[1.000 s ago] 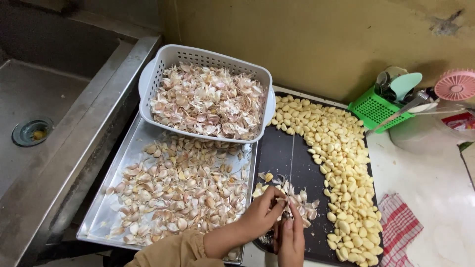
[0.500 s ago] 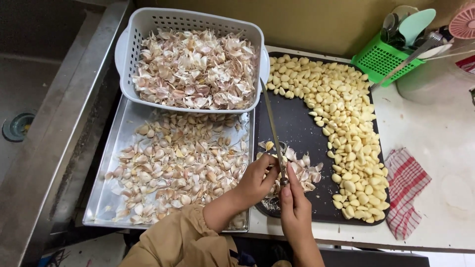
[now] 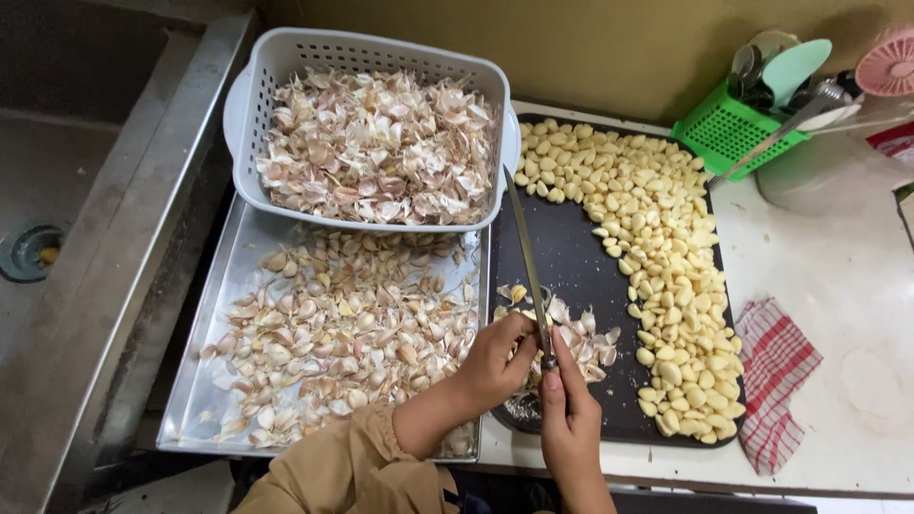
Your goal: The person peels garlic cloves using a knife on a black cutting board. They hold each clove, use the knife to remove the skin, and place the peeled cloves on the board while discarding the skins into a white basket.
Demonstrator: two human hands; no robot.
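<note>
The right hand is clamped around a knife handle, blade pointing away. The left hand, just beside it, is pinched shut on a garlic clove.

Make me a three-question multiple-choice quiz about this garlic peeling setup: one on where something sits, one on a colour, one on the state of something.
1. Where does the white basket of garlic skins sit?
A. on the far end of the metal tray
B. in the sink
C. on the checked cloth

2. What colour is the utensil holder by the wall?
A. blue
B. green
C. black

3. What state are the cloves heaped along the dark board?
A. sliced
B. unpeeled
C. peeled and whole

Answers:
1 A, the basket rests across the tray's far end, above the unpeeled cloves.
2 B, the slotted holder with the utensils is bright green.
3 C, they are bare, pale yellow and uncut, while the right hand has the knife and the left hand is at a clove.
</note>
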